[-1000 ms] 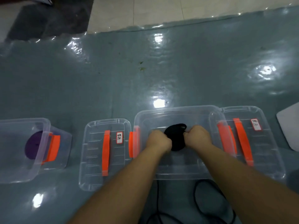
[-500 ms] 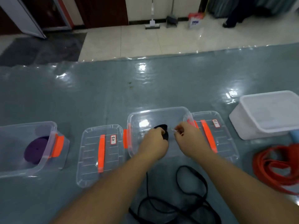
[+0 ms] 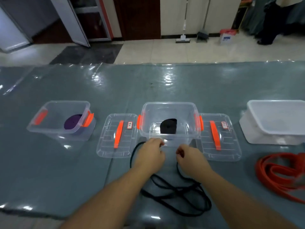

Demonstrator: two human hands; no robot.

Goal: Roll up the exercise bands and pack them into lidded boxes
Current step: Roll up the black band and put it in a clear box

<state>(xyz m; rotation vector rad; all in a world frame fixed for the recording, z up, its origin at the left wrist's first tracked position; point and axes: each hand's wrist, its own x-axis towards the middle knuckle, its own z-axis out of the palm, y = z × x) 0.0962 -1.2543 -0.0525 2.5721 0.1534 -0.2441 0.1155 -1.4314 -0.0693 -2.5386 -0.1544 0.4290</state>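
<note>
Hands have left the middle clear box [image 3: 168, 113], leaving the rolled black band [image 3: 169, 126] inside. Left hand [image 3: 151, 156] and right hand [image 3: 191, 157], loosely curled, now hover at the loose black band [image 3: 178, 195] at six o'clock; grip unclear. Lidding or rolling likely follows.

Both bare forearms reaching forward from the lower edge, converging toward the middle. Left hand [image 3: 151, 157] knuckles up, fingers curled loosely inward. Right hand [image 3: 191, 158] just beside it, apart, also knuckles up, fingers bent under toward the palm. Neither fully closed.
</note>
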